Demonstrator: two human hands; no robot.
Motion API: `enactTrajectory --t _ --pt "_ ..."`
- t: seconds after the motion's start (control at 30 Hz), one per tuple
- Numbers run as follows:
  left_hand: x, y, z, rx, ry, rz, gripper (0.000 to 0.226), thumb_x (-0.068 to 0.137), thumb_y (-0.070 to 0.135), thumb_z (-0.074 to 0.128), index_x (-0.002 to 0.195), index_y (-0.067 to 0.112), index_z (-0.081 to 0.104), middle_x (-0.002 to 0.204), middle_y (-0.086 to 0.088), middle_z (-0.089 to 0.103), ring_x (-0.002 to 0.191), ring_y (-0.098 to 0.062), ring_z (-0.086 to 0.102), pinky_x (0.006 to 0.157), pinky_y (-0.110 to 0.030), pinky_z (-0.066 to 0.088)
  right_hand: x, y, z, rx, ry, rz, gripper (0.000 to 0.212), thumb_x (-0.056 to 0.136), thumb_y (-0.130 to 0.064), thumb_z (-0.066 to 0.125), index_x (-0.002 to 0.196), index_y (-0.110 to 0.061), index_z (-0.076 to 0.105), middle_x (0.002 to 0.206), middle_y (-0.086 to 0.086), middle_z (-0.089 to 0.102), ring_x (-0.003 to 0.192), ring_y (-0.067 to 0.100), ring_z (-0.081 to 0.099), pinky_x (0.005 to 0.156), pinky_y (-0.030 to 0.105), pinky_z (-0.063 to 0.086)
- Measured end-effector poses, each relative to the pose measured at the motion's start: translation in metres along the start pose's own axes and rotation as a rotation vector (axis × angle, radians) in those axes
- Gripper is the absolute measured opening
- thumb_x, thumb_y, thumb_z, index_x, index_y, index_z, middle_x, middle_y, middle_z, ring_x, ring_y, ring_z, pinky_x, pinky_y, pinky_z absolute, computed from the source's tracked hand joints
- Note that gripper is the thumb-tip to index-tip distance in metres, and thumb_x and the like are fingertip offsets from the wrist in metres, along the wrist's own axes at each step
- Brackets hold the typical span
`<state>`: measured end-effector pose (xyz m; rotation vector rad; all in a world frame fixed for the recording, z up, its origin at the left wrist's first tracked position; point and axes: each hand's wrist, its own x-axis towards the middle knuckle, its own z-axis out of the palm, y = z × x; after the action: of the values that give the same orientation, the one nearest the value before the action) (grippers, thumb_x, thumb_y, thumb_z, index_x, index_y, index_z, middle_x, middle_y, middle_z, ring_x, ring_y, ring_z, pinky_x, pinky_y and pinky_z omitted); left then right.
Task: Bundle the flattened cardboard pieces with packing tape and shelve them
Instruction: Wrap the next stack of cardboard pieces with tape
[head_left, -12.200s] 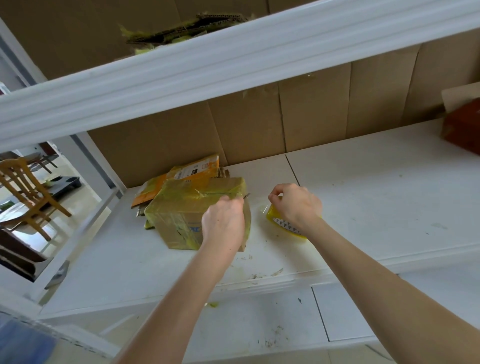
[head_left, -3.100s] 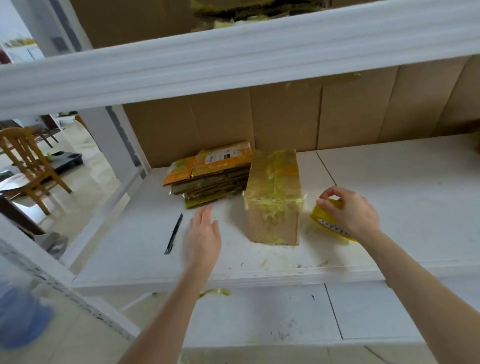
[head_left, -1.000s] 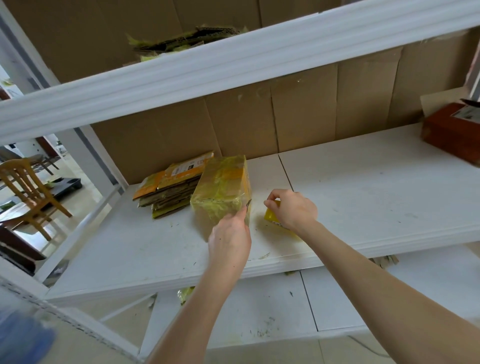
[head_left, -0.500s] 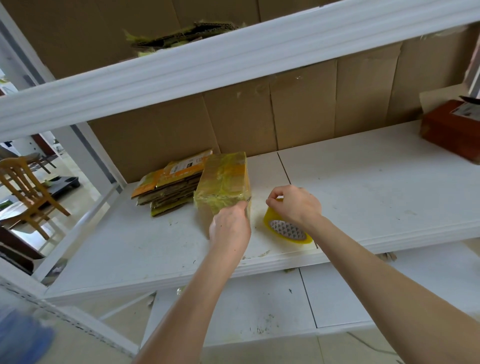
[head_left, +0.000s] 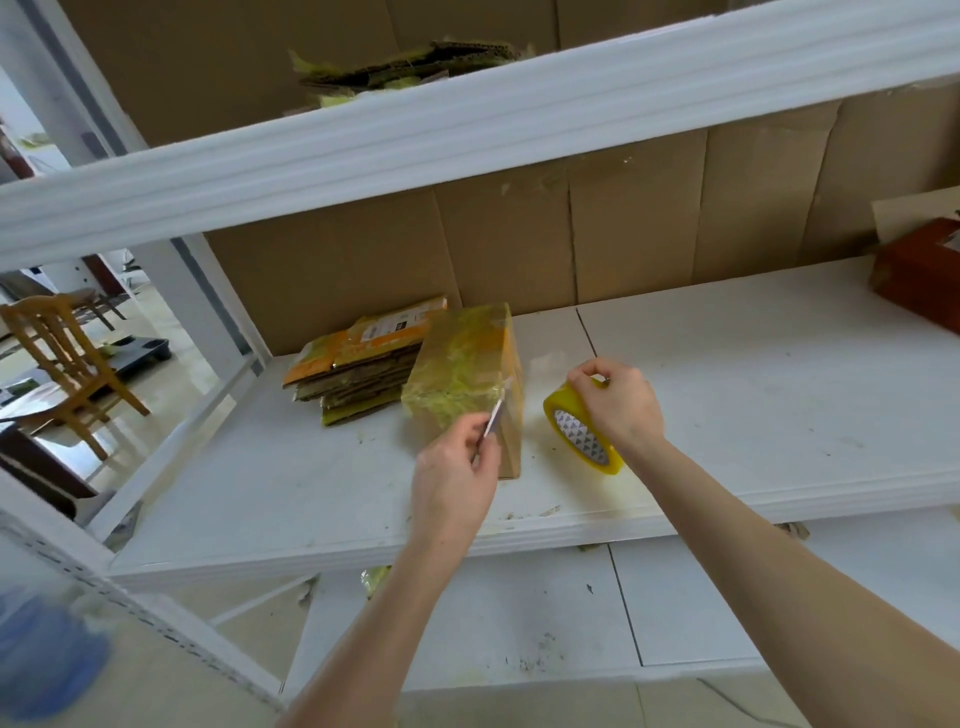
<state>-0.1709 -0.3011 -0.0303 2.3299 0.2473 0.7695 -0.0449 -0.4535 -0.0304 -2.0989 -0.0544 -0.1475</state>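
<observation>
one blade (head_left: 494, 417) pinched in left hand (head_left: 457, 470) at the taped bundle (head_left: 460, 364); right hand (head_left: 621, 408) grips tape roll (head_left: 574, 439).

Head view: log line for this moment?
left hand: pinches knife at taped cardboard bundle | right hand: grips yellow tape roll | bundle: upright on shelf

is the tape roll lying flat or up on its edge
On edge, tilted: the tape roll shows its core toward the camera; the right hand grips its top.
</observation>
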Motion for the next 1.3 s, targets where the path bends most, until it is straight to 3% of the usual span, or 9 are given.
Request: enactTrajectory --t 0.1,0.2,0.33,0.6,0.7,0.8,0.93,1.13,1.3 --pt "0.018 -0.020 -0.028 -0.120 0.162 -0.102 0.016 0.093 0.030 0.058 0.109 0.032 0.059 0.085 0.019 0.067 0.077 0.009 0.061 0.061 -0.014 0.052 0.003 -0.003 0.013 0.000 0.043 0.024 0.015 0.092 -0.043 0.052 0.091 -0.033 0.064 0.095 -0.006 0.060 0.089 0.023 0.057 0.073 0.034 0.049" --pt "0.042 -0.062 -0.057 -0.043 0.242 -0.226 0.017 0.093 0.028 0.059 0.109 0.021 0.061 0.091 0.012 0.067 0.074 -0.003 0.063 0.065 -0.030 0.056 0.007 -0.005 0.022 -0.001 0.089 0.055 0.016 0.091 -0.043 0.052 0.092 -0.033 0.064 0.094 -0.005 0.059 0.085 0.024 0.055 0.068 0.031 0.044" --pt "0.062 -0.139 -0.080 0.262 0.082 -0.418 0.019 0.094 0.029 0.056 0.109 0.020 0.064 0.107 -0.003 0.067 0.091 -0.026 0.063 0.076 -0.030 0.044 0.010 -0.008 0.033 0.015 0.124 0.063 0.014 0.090 -0.042 0.054 0.087 -0.032 0.064 0.092 -0.006 0.059 0.082 0.023 0.054 0.066 0.029 0.037" --pt "0.079 -0.235 -0.100 0.461 -0.103 -0.656 0.027 0.094 0.025 0.051 0.118 0.023 0.063 0.108 -0.007 0.064 0.087 -0.028 0.064 0.074 -0.036 0.053 0.006 -0.012 0.046 -0.007 0.178 0.100 0.013 0.090 -0.041 0.058 0.086 -0.032 0.065 0.094 -0.003 0.063 0.086 0.023 0.058 0.067 0.030 0.044" --pt "0.088 -0.220 -0.094 0.415 -0.019 -0.437 0.028 0.095 0.021 0.054 0.121 0.014 0.060 0.116 -0.013 0.056 0.101 -0.034 0.058 0.076 -0.039 0.047 0.001 -0.016 0.046 -0.014 0.185 0.091 0.014 0.089 -0.043 0.059 0.083 -0.032 0.065 0.088 -0.005 0.063 0.082 0.021 0.058 0.063 0.029 0.043" --pt "0.103 -0.139 -0.079 0.055 0.187 0.068 0.012 0.090 0.010 0.061 0.101 0.011 0.067 0.095 -0.005 0.061 0.079 -0.021 0.061 0.067 -0.030 0.047 -0.006 -0.017 0.042 -0.031 0.204 0.071 0.015 0.087 -0.046 0.060 0.081 -0.033 0.065 0.083 -0.008 0.062 0.080 0.018 0.058 0.058 0.027 0.040" --pt "0.093 -0.024 -0.049 -0.091 0.065 0.537 0.014 0.089 0.022 0.059 0.097 0.016 0.068 0.093 0.007 0.063 0.071 -0.004 0.049 0.065 -0.018 0.045 -0.014 -0.016 0.030 -0.044 0.227 0.064 0.015 0.087 -0.047 0.060 0.081 -0.034 0.064 0.086 -0.008 0.064 0.083 0.019 0.059 0.065 0.030 0.045" --pt "0.090 0.028 0.001 0.045 -0.293 0.457 0.022 0.091 0.029 0.061 0.113 0.025 0.062 0.116 0.004 0.062 0.109 -0.017 0.050 0.083 -0.026 0.039 -0.027 -0.014 0.006 -0.067 0.222 0.029 0.016 0.086 -0.050 0.059 0.081 -0.036 0.064 0.090 -0.008 0.064 0.083 0.017 0.058 0.063 0.028 0.041" --pt "0.091 0.039 0.020 -0.012 -0.357 0.295 0.020 0.085 0.030 0.069 0.105 0.030 0.070 0.101 0.003 0.069 0.097 -0.014 0.060 0.081 -0.032 0.050 -0.031 -0.010 -0.010 -0.061 0.182 -0.022 0.018 0.086 -0.051 0.059 0.086 -0.035 0.066 0.090 -0.007 0.066 0.084 0.018 0.059 0.066 0.028 0.046"
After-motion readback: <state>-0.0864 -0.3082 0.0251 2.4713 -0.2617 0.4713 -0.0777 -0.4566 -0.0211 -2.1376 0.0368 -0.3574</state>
